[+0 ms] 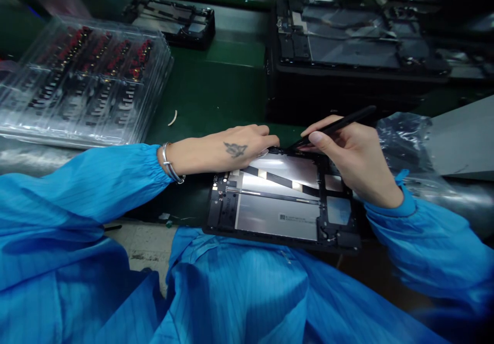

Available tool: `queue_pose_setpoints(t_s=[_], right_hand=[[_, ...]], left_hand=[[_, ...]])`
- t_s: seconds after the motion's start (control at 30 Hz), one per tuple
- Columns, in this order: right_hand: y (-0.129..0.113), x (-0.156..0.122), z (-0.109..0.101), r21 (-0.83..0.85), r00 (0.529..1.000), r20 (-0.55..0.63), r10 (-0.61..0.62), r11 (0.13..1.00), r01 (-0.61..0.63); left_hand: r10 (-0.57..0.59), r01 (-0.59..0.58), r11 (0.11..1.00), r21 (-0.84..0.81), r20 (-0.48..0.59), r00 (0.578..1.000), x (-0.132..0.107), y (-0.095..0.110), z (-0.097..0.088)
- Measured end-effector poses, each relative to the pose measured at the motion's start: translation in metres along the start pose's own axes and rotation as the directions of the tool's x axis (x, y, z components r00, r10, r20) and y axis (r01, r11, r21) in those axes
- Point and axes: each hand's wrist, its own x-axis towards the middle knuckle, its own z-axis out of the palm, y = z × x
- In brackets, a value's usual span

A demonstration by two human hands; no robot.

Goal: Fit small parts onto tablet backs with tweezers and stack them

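Note:
An opened tablet (270, 200) lies tilted at the bench edge, over my lap, with its silver inner plate, black frame and ribbon cables exposed. My right hand (347, 145) pinches black tweezers (347, 120), their tip down at the tablet's far edge. At the far left part of that same edge rests my left hand (243, 148), back upward and fingers curled in. Its fingertips are mostly hidden, so what they grip there cannot be made out.
Stacked clear plastic trays (88, 86) hold rows of small red and black parts at left. Behind stand a small stack of opened tablets (173, 22) and a taller one (347, 40). A clear plastic bag (405, 133) lies at right. A pale curved scrap (173, 118) is on the green bench (208, 86).

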Motion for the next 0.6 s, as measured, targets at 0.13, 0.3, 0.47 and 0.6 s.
queue_pose_setpoints(t_s=[0.13,0.3,0.47,0.6], right_hand=[[0.0018,0.0003,-0.0007,-0.039,1.0,0.021,-0.02,0.999,0.021],[0.0027,0.0001,-0.0016,-0.068,0.999,0.035,-0.034,0.997,0.037],[0.0033,0.0001,-0.0001,-0.023,1.0,0.01,-0.029,0.999,0.029],[0.0068,0.0012,0.0019,0.038,0.999,-0.034,-0.022,0.999,0.023]], left_hand=[[0.002,-0.003,1.0,-0.031,-0.004,1.0,0.0005,-0.0008,0.0005],[-0.014,0.014,0.999,-0.041,0.001,1.0,-0.0002,-0.0011,0.0014],[-0.019,0.018,0.999,-0.045,-0.008,1.0,0.0008,-0.0033,0.0021],[-0.015,0.015,0.999,-0.038,0.001,1.0,0.0007,-0.0028,0.003]])
